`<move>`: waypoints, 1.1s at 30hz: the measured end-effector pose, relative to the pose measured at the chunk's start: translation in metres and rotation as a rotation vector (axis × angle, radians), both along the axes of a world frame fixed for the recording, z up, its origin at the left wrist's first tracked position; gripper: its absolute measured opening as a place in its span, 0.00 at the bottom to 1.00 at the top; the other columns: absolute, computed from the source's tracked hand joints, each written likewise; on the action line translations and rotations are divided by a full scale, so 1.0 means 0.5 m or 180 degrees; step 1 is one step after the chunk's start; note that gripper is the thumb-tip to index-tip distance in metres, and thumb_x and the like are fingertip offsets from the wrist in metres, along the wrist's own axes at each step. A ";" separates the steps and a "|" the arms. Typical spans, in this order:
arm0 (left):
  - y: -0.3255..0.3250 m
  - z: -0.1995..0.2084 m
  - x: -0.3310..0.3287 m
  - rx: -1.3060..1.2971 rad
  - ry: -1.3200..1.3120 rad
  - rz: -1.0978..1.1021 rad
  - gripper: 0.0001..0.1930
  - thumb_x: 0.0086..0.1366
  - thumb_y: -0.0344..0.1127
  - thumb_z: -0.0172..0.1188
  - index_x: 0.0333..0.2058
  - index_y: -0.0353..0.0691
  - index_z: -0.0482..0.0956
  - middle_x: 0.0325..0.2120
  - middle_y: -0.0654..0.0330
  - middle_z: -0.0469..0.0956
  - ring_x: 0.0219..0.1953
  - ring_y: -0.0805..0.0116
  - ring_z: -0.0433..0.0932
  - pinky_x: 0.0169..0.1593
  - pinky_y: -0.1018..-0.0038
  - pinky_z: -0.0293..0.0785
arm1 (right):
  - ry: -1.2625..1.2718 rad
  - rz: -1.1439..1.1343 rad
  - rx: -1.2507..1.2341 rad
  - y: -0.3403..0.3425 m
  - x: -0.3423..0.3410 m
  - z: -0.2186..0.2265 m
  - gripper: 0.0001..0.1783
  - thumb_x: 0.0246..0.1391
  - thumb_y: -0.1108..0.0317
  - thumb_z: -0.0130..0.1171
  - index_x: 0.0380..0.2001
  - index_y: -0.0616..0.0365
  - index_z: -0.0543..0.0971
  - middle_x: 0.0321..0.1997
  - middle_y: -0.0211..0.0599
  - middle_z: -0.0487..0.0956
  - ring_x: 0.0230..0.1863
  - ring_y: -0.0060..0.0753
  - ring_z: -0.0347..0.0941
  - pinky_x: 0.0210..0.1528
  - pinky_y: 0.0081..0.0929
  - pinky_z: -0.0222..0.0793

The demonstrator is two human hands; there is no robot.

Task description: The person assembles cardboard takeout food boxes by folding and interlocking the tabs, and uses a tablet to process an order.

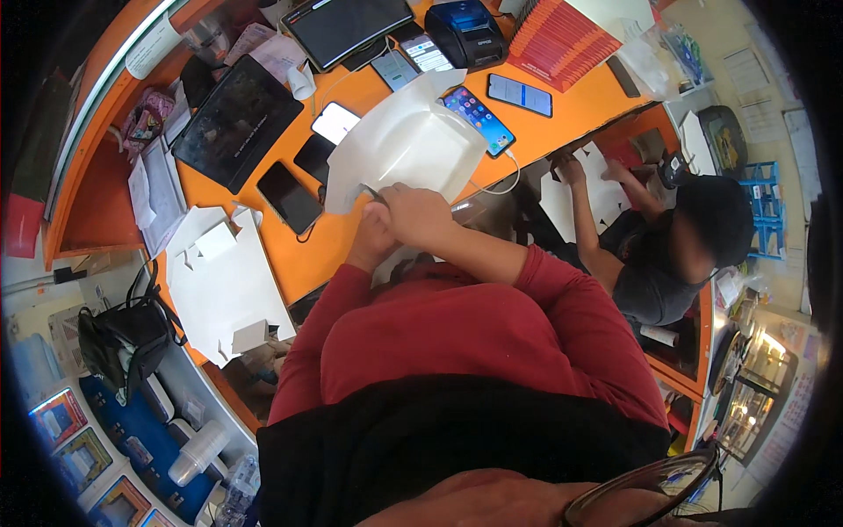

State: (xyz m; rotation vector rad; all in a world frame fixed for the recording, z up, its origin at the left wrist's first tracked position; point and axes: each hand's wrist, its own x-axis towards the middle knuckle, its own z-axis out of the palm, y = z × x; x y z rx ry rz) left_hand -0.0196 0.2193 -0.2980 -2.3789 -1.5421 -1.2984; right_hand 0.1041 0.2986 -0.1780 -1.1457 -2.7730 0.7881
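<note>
A white, glossy cardboard sheet (420,149), bent into a shallow tray-like shape, stands over the near edge of the orange table (549,132). Its near left corner is at my hands. My right hand (420,215) is closed round a small dark tool with a pointed metal tip (372,192), perhaps a cutter or scissors; most of it is hidden in the fingers. Just left of it and touching it, my left hand (376,235) is closed at the sheet's near edge. The left fingertips are partly covered.
Several phones surround the sheet, including a lit one (479,120) on a white cable. A dark laptop-like screen (237,123), a receipt printer (465,33) and red booklets (564,44) stand behind. White cut cardboard (224,281) lies left. At right, another person (663,246) handles white cardboard.
</note>
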 end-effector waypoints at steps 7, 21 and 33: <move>0.032 0.073 -0.006 -0.0321 -0.0193 -0.0008 0.23 0.50 0.36 0.67 0.46 0.41 0.76 0.49 0.57 0.75 0.51 0.53 0.73 0.54 0.57 0.68 | 0.0671 -0.0128 0.0885 -0.004 0.006 0.019 0.26 0.60 0.47 0.50 0.48 0.57 0.77 0.47 0.44 0.78 0.47 0.48 0.76 0.48 0.39 0.71; -0.192 0.104 -0.076 -0.0184 0.0504 0.0979 0.17 0.51 0.31 0.70 0.41 0.49 0.81 0.42 0.59 0.75 0.46 0.56 0.74 0.56 0.55 0.69 | 0.3570 0.3282 -0.2602 -0.048 0.055 0.478 0.14 0.49 0.65 0.61 0.15 0.57 0.72 0.19 0.34 0.72 0.12 0.36 0.62 0.13 0.31 0.53; -0.356 0.329 -0.151 0.0163 -0.0422 0.1708 0.16 0.56 0.24 0.63 0.44 0.38 0.77 0.43 0.53 0.75 0.47 0.50 0.75 0.54 0.56 0.73 | 0.4171 0.4325 -0.3035 -0.119 -0.032 0.437 0.14 0.61 0.68 0.53 0.44 0.31 0.79 0.28 0.35 0.78 0.16 0.27 0.60 0.17 0.25 0.56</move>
